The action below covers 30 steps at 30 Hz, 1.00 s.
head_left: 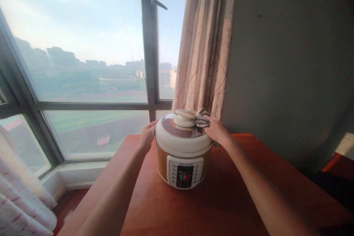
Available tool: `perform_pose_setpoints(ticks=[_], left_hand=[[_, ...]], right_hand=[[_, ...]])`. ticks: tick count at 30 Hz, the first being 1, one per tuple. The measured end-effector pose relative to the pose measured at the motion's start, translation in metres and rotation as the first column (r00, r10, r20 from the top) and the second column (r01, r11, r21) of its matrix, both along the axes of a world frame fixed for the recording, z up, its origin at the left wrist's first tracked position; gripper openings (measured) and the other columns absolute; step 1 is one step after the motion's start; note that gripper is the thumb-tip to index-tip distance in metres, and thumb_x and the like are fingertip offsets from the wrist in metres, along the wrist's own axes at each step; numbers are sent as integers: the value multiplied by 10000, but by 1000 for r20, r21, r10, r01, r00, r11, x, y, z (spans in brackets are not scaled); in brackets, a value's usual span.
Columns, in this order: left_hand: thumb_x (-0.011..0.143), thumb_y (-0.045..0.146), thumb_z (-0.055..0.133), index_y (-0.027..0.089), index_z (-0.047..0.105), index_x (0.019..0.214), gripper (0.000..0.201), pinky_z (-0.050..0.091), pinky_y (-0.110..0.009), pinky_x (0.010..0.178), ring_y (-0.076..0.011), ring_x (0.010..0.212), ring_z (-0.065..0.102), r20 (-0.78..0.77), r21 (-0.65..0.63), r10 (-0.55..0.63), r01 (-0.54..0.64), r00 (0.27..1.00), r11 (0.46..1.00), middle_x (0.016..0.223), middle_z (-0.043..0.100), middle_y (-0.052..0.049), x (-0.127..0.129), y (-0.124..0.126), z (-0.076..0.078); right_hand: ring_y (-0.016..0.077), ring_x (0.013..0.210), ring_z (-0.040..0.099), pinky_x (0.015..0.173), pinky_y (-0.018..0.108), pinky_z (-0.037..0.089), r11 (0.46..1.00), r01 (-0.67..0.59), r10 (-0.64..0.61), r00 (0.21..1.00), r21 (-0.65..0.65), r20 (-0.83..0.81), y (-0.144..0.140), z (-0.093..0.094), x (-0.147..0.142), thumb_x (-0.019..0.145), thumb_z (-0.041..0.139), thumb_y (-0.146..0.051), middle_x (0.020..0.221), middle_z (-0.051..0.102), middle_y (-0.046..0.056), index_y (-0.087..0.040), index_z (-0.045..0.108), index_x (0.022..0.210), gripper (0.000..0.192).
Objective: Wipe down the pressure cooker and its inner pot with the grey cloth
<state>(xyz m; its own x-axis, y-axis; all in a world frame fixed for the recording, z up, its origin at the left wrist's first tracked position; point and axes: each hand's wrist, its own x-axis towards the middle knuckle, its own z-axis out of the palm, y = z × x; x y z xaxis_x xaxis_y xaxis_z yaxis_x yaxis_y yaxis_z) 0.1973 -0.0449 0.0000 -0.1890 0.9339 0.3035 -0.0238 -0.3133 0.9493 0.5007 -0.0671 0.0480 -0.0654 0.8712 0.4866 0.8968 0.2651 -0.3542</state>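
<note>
Between a person's left hand [147, 135] and right hand [216, 129], a white-and-gold electric cooker [183, 154] stands upright on a reddish table [149, 210] near a tall window [91, 55]. The right hand clasps a bunched cloth [202, 119] against the lid [179, 144], just beside the knob [184, 118], which lies to the left of that grip. Across the lid, the left hand touches the electric cooker's upper side; some fingers are hidden from view, so whether it grasps or merely steadies cannot be told. Below both hands, the control panel [185, 175] faces the person. Wiping the lid appears to be the step in hand; from where I stand, the next move seems to call for even pressure around the knob's base, with the left hand bracing.
</note>
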Motion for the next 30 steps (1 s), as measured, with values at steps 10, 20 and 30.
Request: perform_pose_setpoints(ticks=[10,20,30], left_hand=[[599,300,615,134,815,974,456,515,-348,789,-291,935,658,-3,60,39,-38,999,997,966,775,-97,-1,3,-2],[607,315,652,136,813,934,406,516,-383,861,-311,961,669,31,85,40,-42,999,995,970,777,-105,0,1,-1],[608,320,670,129,809,947,412,518,-378,855,-311,966,673,30,90,53,-56,998,994,971,783,-107,0,2,-4]], right_hand=[[347,1371,443,1161,566,318,948,-148,156,988,282,-5,-57,-18,-26,791,597,-209,1438,567,123,-217,624,1337,546],[339,1482,283,1205,596,188,899,-298,281,954,321,100,-115,-36,-46,783,597,-188,1579,405,96,-217,463,1476,706],[312,1382,462,1163,518,349,894,-286,322,946,344,-49,-48,-28,-10,773,597,-194,1451,558,144,-158,576,1379,608]])
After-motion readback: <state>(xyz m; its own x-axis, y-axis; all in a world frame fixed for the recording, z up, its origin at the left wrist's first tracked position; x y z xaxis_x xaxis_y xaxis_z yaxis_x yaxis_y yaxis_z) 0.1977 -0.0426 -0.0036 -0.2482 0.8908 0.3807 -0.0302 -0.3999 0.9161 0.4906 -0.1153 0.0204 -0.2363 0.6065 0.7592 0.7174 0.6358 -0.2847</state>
